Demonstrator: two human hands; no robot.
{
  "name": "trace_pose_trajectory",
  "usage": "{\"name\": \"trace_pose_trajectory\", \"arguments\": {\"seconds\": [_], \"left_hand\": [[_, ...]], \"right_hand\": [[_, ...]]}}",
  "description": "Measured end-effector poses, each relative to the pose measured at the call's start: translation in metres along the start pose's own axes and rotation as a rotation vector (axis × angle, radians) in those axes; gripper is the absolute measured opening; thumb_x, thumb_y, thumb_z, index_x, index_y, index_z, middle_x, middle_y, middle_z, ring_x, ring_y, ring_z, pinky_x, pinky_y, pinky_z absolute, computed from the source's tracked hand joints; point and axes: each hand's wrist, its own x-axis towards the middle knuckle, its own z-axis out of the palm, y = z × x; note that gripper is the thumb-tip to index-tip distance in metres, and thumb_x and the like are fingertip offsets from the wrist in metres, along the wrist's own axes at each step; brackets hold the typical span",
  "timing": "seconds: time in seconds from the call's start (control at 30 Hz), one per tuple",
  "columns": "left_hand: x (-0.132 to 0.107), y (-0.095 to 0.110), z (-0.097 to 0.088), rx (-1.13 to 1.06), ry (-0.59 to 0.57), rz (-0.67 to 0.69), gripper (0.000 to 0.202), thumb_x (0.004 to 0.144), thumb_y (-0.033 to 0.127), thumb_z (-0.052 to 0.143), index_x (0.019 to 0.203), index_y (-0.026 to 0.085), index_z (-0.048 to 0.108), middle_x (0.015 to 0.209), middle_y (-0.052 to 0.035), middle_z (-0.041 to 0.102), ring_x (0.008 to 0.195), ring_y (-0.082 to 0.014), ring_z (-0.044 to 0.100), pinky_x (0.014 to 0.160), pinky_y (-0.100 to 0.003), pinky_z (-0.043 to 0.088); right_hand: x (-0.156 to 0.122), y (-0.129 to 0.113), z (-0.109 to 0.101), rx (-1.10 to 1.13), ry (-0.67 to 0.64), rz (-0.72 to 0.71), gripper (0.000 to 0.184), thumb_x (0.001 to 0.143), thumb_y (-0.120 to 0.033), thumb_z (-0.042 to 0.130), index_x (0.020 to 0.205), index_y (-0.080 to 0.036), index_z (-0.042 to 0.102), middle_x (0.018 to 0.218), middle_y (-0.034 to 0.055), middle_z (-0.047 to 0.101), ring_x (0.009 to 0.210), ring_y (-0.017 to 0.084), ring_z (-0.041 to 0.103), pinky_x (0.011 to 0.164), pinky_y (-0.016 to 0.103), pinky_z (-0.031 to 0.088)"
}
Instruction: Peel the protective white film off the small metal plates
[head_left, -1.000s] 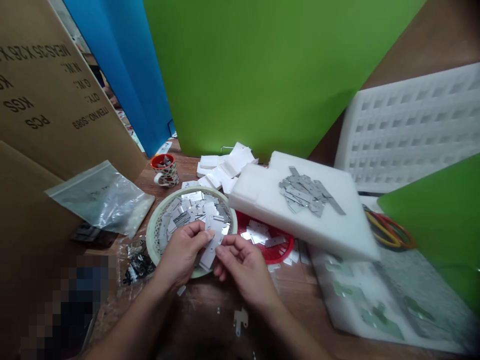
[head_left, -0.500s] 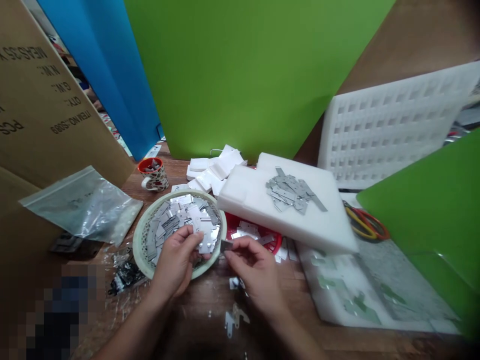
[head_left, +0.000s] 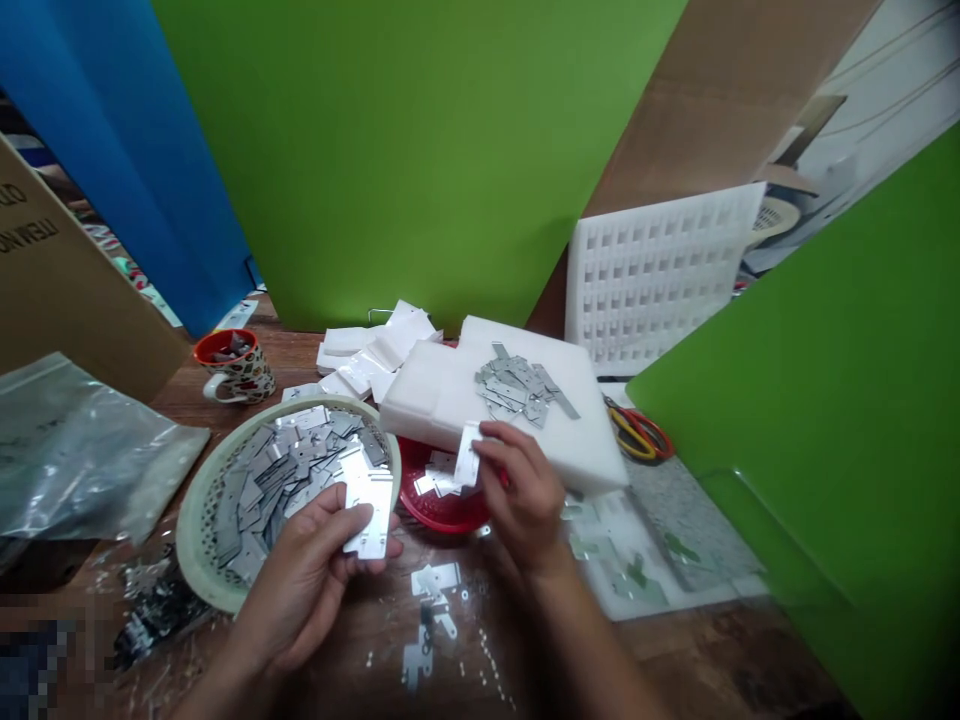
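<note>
My left hand (head_left: 304, 585) is closed on a small stack of flat metal plates (head_left: 369, 505), held just over the near rim of a pale round basket (head_left: 193, 515) filled with several similar plates. My right hand (head_left: 523, 490) pinches one single metal plate (head_left: 468, 454) upright, raised over a red dish (head_left: 442, 507) and close to the front edge of a white foam block (head_left: 442, 392). A heap of metal plates (head_left: 517, 385) lies on top of that foam block.
A few loose plates (head_left: 431, 590) lie on the wooden table near me. A patterned mug (head_left: 234, 366) and white foam pieces (head_left: 371, 350) stand behind the basket. A plastic bag (head_left: 82, 450) lies left. White gridded tray (head_left: 660, 265), rubber bands (head_left: 637, 432) and green boards (head_left: 817, 400) stand right.
My right hand has moved right and up with one plate, away from the left hand's stack and toward the foam block. The view has swung to the right.
</note>
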Motion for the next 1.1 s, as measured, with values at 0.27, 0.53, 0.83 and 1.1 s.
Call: {"name": "trace_pose_trajectory", "arguments": {"seconds": [0.27,0.53,0.83,1.1], "left_hand": [[0.004,-0.001,0.012,-0.001,-0.03,0.016,0.024,0.075,0.021,0.073,0.094,0.014,0.06,0.083,-0.0053,0.07,0.068,-0.0174,0.07,0.05,-0.02,0.055],[0.01,-0.01,0.016,-0.026,-0.052,0.024,0.027,0.075,0.022,0.073,0.097,0.013,0.059,0.089,-0.007,0.071,0.073,-0.0195,0.071,0.054,-0.022,0.057],[0.007,-0.014,0.021,-0.029,-0.098,0.019,0.021,0.075,0.022,0.072,0.088,0.013,0.058,0.085,-0.0063,0.069,0.074,-0.0209,0.071,0.055,-0.022,0.057],[0.008,-0.011,0.017,-0.026,-0.068,0.018,0.023,0.077,0.022,0.071,0.095,0.014,0.057,0.087,-0.006,0.07,0.076,-0.0209,0.072,0.056,-0.022,0.057]], "right_hand": [[0.048,0.049,-0.004,-0.177,0.003,0.151,0.021,0.085,-0.011,0.049,0.087,-0.018,0.068,0.103,0.0114,0.067,0.098,0.023,0.064,0.09,0.041,0.051],[0.009,-0.019,-0.011,0.357,-0.229,0.644,0.015,0.086,-0.022,0.057,0.095,-0.023,0.069,0.097,0.0042,0.07,0.093,0.021,0.064,0.086,0.034,0.05],[0.013,-0.047,0.013,0.743,-0.46,0.982,0.023,0.075,-0.038,0.07,0.078,-0.016,0.066,0.066,-0.0005,0.063,0.057,0.012,0.054,0.051,0.023,0.044],[0.019,-0.041,0.004,0.806,-0.409,1.07,0.023,0.074,-0.038,0.07,0.072,-0.016,0.063,0.053,-0.004,0.057,0.045,0.007,0.047,0.043,0.019,0.037]]}}
